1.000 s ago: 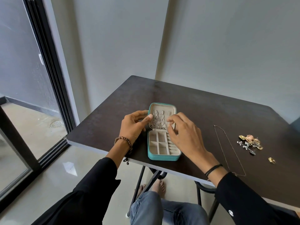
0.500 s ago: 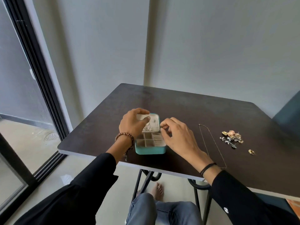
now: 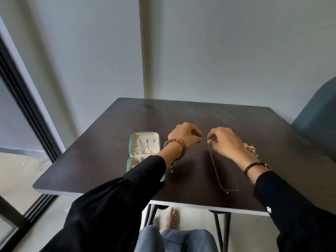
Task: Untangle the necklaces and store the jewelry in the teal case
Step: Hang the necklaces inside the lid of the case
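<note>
Right hand (image 3: 225, 142) pinches the top of a thin necklace (image 3: 215, 168) between thumb and forefinger, raised a little above the dark table (image 3: 181, 115). The chain runs down toward the person, and its lower end, with a small pendant, lies on the tabletop close to the front edge. Left hand (image 3: 183, 135) hovers just beside the pinch point with its fingers curled in. Its fingertips may be closing on something, but whether they hold anything I cannot tell.

Bare tabletop stretches behind both hands to the far edge, which meets the wall (image 3: 218, 51). More open surface lies between the hands and the front edge. A blue-green chair (image 3: 318, 115) stands at the right side, and a glass door (image 3: 16, 124) stands beyond the left edge.

Left of the left hand, the teal case (image 3: 145, 132) lies open flat on the table. Its far half holds a cluster of silvery chains (image 3: 141, 149) on pale lining. Its near half is mostly covered by the black sleeve (image 3: 127, 188), so only one corner of the divided compartments shows.

A heap of jewelry (image 3: 251, 150) sits just behind the right hand, partly hidden by it. A small gold piece (image 3: 267, 166) lies by the right wrist.
</note>
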